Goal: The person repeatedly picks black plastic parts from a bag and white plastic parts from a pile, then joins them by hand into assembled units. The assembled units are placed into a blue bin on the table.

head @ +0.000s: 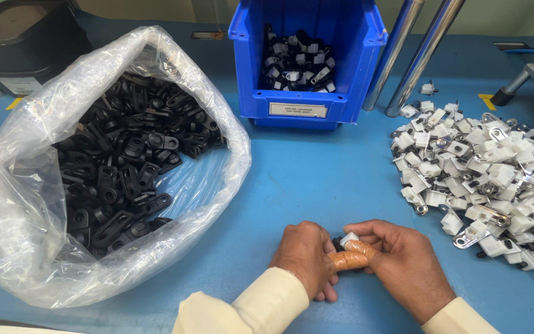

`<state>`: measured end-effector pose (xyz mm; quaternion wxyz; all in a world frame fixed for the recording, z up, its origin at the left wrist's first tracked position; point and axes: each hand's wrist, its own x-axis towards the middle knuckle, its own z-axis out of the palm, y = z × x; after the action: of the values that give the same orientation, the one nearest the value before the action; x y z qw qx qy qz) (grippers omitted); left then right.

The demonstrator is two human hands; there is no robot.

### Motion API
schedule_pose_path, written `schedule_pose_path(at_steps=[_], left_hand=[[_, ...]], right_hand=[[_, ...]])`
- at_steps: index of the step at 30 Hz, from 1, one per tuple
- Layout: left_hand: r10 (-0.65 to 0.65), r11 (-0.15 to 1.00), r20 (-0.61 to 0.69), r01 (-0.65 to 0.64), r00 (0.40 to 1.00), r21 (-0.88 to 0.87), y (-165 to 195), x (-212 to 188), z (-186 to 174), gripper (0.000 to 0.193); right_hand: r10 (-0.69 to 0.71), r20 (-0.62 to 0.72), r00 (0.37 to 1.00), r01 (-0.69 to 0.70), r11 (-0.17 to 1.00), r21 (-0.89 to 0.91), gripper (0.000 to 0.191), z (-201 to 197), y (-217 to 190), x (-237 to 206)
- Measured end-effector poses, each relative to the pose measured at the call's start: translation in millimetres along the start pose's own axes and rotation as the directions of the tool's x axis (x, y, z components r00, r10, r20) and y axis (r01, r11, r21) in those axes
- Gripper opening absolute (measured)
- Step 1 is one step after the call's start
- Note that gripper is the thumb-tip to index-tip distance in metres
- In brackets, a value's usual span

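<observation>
**Two hands press a small clip together at the bench's near edge**

At six o'clock on the blue table (316, 179), the left hand (307, 253) and right hand (403, 263) meet, fingers curled and pressed toward each other. Between them sits a small assembly (345, 240): a white plastic piece on a black part, pinched by the fingertips of both hands. One thumb wears an orange finger cot (356, 255) that lies across the joint.

At nine o'clock a clear plastic bag (26, 204) stands open, holding a deep heap of black clips (125, 179). At three o'clock a wide pile of white clips with metal tabs (495, 179) spreads loose on the table. At twelve o'clock a blue bin (307, 93) holds joined black-and-white pieces (298, 65), covering only its floor.

Judged from these heaps, the work looks early to midway: the bin is shallow, while both loose supplies remain large. The piece in hand appears to be at the mating stage and is not yet in the bin.

Two metal poles (415, 55) rise at one o'clock, behind the white pile.
</observation>
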<state>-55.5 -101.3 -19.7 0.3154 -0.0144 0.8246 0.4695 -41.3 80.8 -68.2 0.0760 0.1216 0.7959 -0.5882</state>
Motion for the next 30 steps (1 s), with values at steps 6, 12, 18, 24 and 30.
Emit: schedule_pose_path(at_steps=[6, 12, 18, 24, 30], left_hand=[[0.008, 0.975, 0.052, 0.004, 0.999, -0.223, 2.7, 8.4, 2.1, 0.026], [-0.039, 0.996, -0.029, 0.037, 0.999, -0.075, 5.5, 6.6, 8.3, 0.011], [-0.053, 0.996, 0.161, 0.064, 0.985, -0.061, 13.1, 17.6, -3.9, 0.038], [-0.011, 0.985, 0.182, 0.042, 0.983, -0.165, 14.0, 18.2, -7.8, 0.030], [-0.112, 0.992, 0.093, 0.117, 0.989, -0.051, 30.0, 8.2, -9.8, 0.029]], right_hand=[[0.011, 0.023, 1.000, -0.011, 1.000, -0.007, 0.026, -5.3, 6.2, 8.4], [0.026, 0.070, 0.997, -0.028, 1.000, 0.014, 0.027, -8.6, 9.0, 15.9], [0.041, 0.110, 0.993, -0.044, 0.998, 0.032, 0.027, -14.9, 13.5, 20.9], [0.051, 0.104, 0.993, -0.049, 0.999, -0.023, 0.024, -14.8, 10.6, 21.3], [-0.001, 0.077, 0.997, 0.008, 0.996, -0.089, 0.025, -10.2, 0.2, 13.3]])
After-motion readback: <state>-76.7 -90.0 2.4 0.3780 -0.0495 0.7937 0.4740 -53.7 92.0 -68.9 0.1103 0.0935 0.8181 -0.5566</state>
